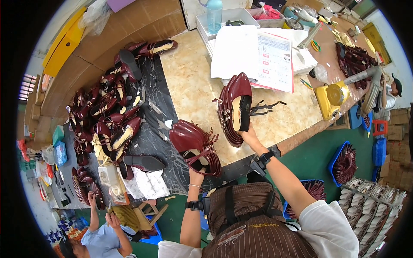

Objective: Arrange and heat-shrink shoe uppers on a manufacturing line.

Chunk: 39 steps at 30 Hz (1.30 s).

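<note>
My left hand (196, 175) grips a stack of dark red glossy pointed shoes (193, 144) from below, toes pointing up-left, straps hanging at the right side. My right hand (248, 136) holds a second stack of the same dark red shoes (234, 107) upright over the beige marble-pattern table (193, 86), the top shoe showing a cream insole and black heel. Loose black straps (264, 107) lie on the table just right of that stack. Both stacks are lifted off the table.
A heap of dark red shoes (107, 116) lies on black sheeting at the left. White papers (254, 53), a white tray (223, 19) with a blue bottle (214, 15) and a yellow machine (331, 96) stand farther back. Another person (103, 234) works at lower left; blue crates (344, 161) hold shoes at right.
</note>
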Each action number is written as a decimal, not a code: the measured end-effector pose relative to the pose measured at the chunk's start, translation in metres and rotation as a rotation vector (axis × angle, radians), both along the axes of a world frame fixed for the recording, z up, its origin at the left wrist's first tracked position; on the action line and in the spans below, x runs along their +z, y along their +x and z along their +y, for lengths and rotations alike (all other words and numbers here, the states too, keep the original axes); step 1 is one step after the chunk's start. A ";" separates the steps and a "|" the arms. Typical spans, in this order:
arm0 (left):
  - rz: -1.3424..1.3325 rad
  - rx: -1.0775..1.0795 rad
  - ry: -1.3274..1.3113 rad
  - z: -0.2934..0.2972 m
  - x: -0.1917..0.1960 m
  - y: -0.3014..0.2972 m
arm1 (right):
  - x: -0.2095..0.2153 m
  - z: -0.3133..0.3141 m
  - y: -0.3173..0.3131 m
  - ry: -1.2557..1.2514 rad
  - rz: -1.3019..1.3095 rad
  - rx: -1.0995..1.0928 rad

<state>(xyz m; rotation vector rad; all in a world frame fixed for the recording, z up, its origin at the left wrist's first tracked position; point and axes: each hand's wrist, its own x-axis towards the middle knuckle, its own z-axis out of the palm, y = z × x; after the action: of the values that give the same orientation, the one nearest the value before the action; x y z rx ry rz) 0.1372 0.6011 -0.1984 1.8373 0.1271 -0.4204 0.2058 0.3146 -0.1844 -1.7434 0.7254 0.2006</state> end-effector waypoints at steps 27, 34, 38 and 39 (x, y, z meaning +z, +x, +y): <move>0.503 -0.283 -0.360 -0.263 0.151 -0.105 | 0.157 -0.189 -0.249 0.597 -0.052 -0.120; 0.352 -0.404 -0.638 -0.402 0.166 -0.178 | 0.220 -0.264 -0.323 -0.167 -0.081 0.078; 0.493 -0.453 -0.762 -0.443 0.172 -0.198 | 0.249 -0.288 -0.346 -0.483 -0.009 0.052; 0.538 -0.443 -0.770 -0.453 0.173 -0.199 | 0.250 -0.290 -0.349 -0.566 -0.023 0.019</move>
<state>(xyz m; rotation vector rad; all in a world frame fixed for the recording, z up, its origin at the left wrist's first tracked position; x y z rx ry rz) -0.0622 0.1478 -0.0249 0.9485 -0.0770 -1.1016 -0.1428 0.0250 0.0654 -2.2844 0.7980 -0.0184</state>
